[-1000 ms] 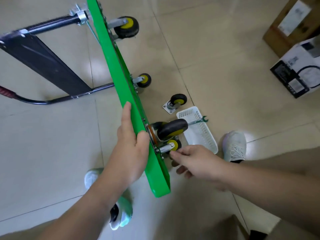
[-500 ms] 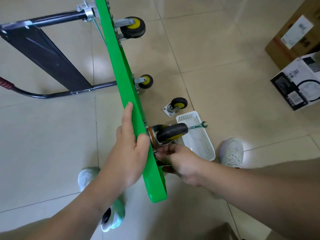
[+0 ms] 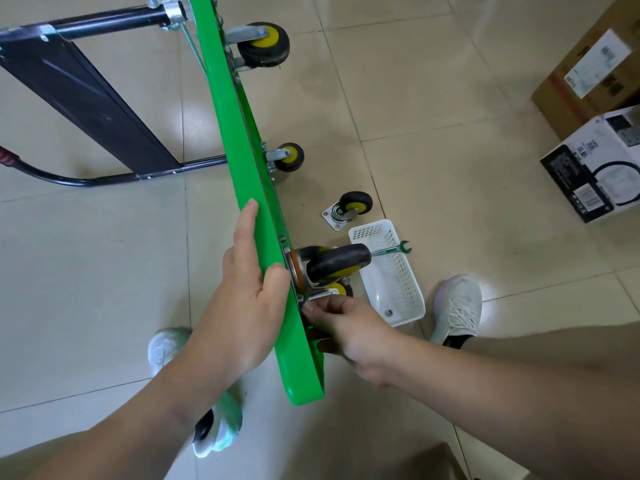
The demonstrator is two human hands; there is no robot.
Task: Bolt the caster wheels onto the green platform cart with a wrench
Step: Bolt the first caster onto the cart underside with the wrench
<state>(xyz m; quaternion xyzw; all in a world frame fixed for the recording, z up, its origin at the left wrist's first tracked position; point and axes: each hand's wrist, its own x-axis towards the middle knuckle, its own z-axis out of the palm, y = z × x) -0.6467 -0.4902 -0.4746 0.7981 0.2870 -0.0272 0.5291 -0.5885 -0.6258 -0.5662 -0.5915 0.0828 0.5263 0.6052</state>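
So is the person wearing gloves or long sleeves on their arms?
No. The left hand and the right hand are both bare, with no gloves, rings or watch in sight. The left forearm and the right forearm are bare too; no sleeve shows anywhere along them.

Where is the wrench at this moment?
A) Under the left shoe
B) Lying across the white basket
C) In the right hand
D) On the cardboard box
B: the wrench lies across the far end of the white basket, its open end sticking out past the rim, while the left hand grips the green platform.
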